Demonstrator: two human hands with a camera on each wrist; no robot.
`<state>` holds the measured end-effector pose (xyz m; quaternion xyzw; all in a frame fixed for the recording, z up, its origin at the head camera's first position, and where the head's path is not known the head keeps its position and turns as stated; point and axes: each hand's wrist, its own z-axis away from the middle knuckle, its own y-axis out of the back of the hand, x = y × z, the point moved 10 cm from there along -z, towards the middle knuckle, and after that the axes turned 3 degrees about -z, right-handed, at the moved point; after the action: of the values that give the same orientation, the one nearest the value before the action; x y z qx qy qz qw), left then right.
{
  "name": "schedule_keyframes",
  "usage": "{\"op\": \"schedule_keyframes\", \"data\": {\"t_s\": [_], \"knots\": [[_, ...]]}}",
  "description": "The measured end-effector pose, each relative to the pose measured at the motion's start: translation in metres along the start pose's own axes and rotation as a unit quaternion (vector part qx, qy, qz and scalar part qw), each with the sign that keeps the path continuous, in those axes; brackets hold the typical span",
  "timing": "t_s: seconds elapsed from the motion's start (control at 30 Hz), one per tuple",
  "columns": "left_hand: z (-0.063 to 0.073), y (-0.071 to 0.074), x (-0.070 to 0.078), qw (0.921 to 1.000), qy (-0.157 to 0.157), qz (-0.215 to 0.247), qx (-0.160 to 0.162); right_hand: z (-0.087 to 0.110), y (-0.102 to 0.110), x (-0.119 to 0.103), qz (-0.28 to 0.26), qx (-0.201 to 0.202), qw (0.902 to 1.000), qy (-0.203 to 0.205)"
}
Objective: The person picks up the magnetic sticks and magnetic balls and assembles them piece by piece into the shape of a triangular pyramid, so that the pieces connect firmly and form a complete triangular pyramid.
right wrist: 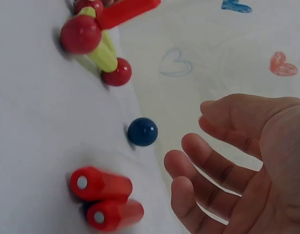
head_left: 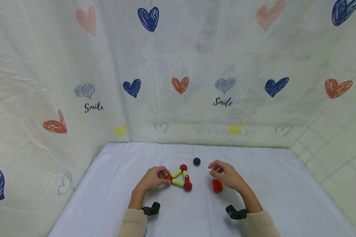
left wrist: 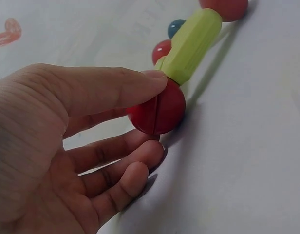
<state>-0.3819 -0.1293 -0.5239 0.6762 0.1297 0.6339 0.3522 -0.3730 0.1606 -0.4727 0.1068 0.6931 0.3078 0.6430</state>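
A flat triangle of three yellow-green magnetic rods (head_left: pixel 178 182) joined by red balls lies on the table. My left hand (head_left: pixel 154 178) pinches its left corner ball (left wrist: pixel 167 112) between thumb and fingers. On the near right ball (head_left: pixel 188 186), a red rod (right wrist: pixel 128 13) stands up. My right hand (head_left: pixel 227 175) is held over the table with loosely bent fingers and nothing in its grasp. Two red rods (right wrist: pixel 108 197) lie side by side just below that hand. Beyond the triangle sits a dark blue ball (right wrist: pixel 142 131).
A white cloth (head_left: pixel 201 214) covers the table. Behind it hangs a pale curtain (head_left: pixel 195 112) printed with hearts. Each wrist wears a black camera mount, the left mount (head_left: pixel 152 209) and the right mount (head_left: pixel 236 212) both close above the cloth.
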Motion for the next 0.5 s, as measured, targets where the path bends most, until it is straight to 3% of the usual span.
{"op": "schedule_keyframes", "data": {"t_s": [0.33,0.5], "knots": [[0.002,0.003,-0.001,0.9999,0.012,0.003,0.001,0.012,0.006,0.038,0.051,0.007,0.9963,-0.070],[0.002,0.002,0.001,1.0000,0.005,0.003,0.002,0.018,0.004,0.048,0.062,0.005,0.9945,-0.084]]}}
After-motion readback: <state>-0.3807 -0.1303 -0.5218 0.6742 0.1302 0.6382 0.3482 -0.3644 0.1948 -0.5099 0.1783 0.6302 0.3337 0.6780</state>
